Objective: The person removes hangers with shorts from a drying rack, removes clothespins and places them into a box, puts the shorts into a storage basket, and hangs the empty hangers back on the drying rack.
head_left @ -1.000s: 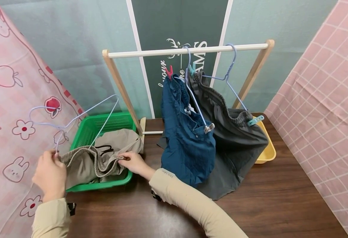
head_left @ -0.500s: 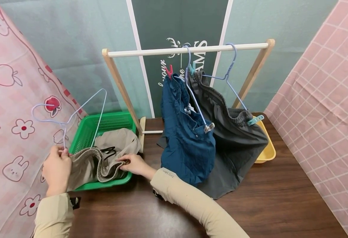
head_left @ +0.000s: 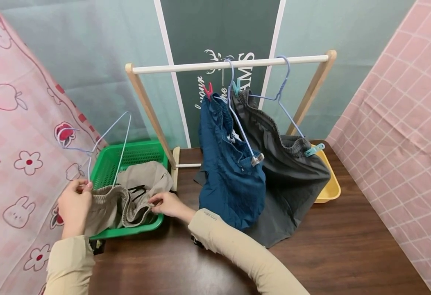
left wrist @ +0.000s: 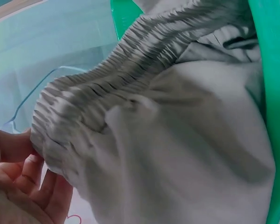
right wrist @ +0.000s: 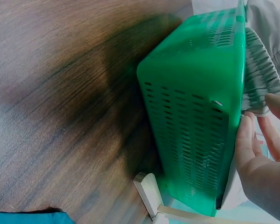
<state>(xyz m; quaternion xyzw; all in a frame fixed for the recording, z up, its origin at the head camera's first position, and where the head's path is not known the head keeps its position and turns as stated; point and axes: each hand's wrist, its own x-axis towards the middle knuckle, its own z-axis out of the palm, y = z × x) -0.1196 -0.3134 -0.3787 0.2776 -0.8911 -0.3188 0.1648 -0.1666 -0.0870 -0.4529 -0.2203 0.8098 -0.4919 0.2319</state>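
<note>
A pair of beige pants (head_left: 105, 209) with a gathered elastic waistband and a black drawstring (head_left: 138, 189) lies in and over the green basket (head_left: 127, 232). My left hand (head_left: 74, 207) pinches the waistband's left end, and the left wrist view shows thumb and fingers at its edge. With my right hand (head_left: 169, 205) I pinch the opposite end, close to the basket rim. A thin blue-purple wire hanger (head_left: 89, 167) rises from the waistband, its hook pointing up and left. The hanger's lower part is hidden by the waistband and left hand.
A rack with a white bar (head_left: 186, 67) stands behind. From it hang blue shorts (head_left: 230, 188) and dark grey pants (head_left: 293, 184) on hangers, with red (head_left: 209, 91) and teal clips (head_left: 314, 150). A yellow basket (head_left: 331, 192) sits at right, and curtains flank both sides.
My left hand has moved right and slightly up, toward the right hand, with the waistband. The hanger has swung more upright and shifted right. The right hand stays almost in place.
</note>
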